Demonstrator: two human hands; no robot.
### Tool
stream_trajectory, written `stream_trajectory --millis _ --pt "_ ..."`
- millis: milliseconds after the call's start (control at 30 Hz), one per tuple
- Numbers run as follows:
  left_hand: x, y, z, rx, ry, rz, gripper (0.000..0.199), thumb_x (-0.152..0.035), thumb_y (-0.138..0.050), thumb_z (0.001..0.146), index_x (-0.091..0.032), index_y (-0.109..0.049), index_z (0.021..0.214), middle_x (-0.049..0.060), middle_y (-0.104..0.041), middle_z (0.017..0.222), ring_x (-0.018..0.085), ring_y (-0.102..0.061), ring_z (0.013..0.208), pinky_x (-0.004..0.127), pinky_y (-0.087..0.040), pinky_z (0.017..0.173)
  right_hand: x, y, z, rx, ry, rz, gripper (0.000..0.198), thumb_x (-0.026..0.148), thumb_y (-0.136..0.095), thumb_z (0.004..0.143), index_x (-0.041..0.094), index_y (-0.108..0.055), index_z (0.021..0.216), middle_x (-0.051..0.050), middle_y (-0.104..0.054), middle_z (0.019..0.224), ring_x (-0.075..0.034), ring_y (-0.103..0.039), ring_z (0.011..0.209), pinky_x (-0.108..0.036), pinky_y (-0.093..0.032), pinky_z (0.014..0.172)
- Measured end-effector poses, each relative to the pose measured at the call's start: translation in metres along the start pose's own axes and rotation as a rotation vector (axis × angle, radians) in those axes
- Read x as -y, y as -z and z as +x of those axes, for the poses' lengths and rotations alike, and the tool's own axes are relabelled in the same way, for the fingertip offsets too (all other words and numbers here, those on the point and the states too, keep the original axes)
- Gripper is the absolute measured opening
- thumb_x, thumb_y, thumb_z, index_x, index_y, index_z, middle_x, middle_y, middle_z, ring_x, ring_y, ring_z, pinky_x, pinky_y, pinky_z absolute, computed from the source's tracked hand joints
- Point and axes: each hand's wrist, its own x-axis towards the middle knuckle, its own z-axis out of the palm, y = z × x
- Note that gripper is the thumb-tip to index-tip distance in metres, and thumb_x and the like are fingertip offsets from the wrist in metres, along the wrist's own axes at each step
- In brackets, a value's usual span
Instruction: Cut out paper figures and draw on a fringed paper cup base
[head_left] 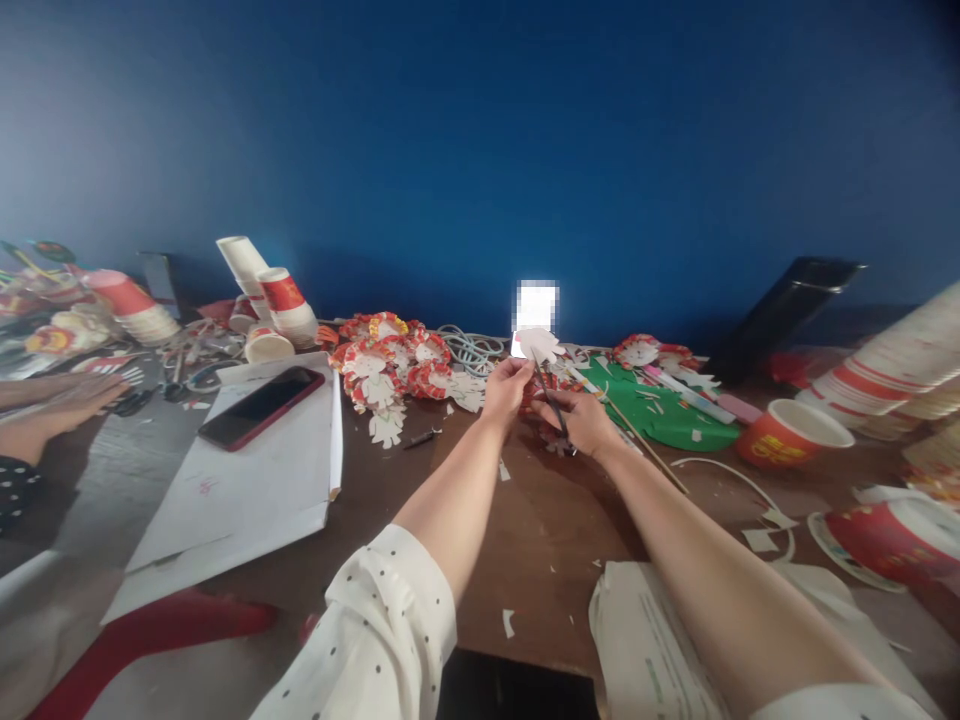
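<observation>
My left hand (507, 388) pinches a white paper cut-out (540, 345) with a scalloped, petal-like edge and holds it up above the table. In my right hand (581, 420) are dark, slim scissors (553, 402), their blades pointing up at the lower edge of the cut-out. The fingers partly cover the handles, so how far the blades are apart does not show. Just left of my hands lies a pile of red-and-white paper flowers (394, 360). Another red-and-white piece is partly hidden behind my right hand.
A phone (261, 408) rests on a white board (217, 500) at left, near another person's hand (82, 400). Paper cups (289, 305) stand behind it. At right are a green sheet (660, 405), a red cup (787, 440) and leaning cup stacks (885, 350). Paper scraps dot the brown table (540, 560).
</observation>
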Motion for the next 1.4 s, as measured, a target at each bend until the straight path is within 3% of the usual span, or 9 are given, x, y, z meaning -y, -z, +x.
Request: stream_trajectory --millis 233,833,1133,1400 --pt "-0.004 -0.002 -0.003 -0.006 0.046 0.062 0.022 -0.033 -0.073 0.073 -0.017 -0.058 0.072 -0.004 -0.054 0.055 0.008 -0.048 0.050 0.020 -0.038 0.050 0.015 -0.003 -0.005 -0.039 -0.075 0.040 0.032 0.045 -0.083 0.057 0.020 -0.074 0.076 0.001 -0.060 0.048 -0.015 -0.054 0.040 -0.024 -0.040 0.037" --pt "-0.008 -0.005 -0.004 -0.013 0.061 -0.081 0.023 -0.025 -0.078 0.071 -0.016 -0.057 0.074 -0.005 -0.055 0.058 0.007 -0.051 0.050 0.020 -0.041 0.053 0.023 -0.002 -0.008 -0.064 -0.112 0.007 0.058 0.057 -0.084 0.053 0.014 -0.075 0.091 0.000 -0.060 0.049 -0.013 -0.053 0.042 -0.024 -0.040 0.042" --pt "-0.010 -0.007 -0.006 -0.003 0.070 -0.080 0.023 -0.028 -0.077 0.071 -0.016 -0.057 0.073 -0.003 -0.057 0.058 0.008 -0.051 0.052 0.022 -0.040 0.055 0.015 0.001 -0.005 -0.004 -0.052 -0.031 0.051 0.058 -0.079 0.062 0.016 -0.074 0.089 -0.001 -0.061 0.053 -0.014 -0.055 0.046 -0.025 -0.040 0.044" --pt "-0.009 -0.006 -0.005 0.069 0.071 -0.059 0.025 -0.030 -0.078 0.070 -0.015 -0.057 0.071 -0.002 -0.058 0.060 0.008 -0.052 0.054 0.022 -0.040 0.057 0.018 0.001 -0.005 -0.045 -0.055 -0.043 0.046 0.057 -0.080 0.060 0.017 -0.074 0.081 -0.002 -0.061 0.054 -0.014 -0.054 0.046 -0.026 -0.042 0.044"
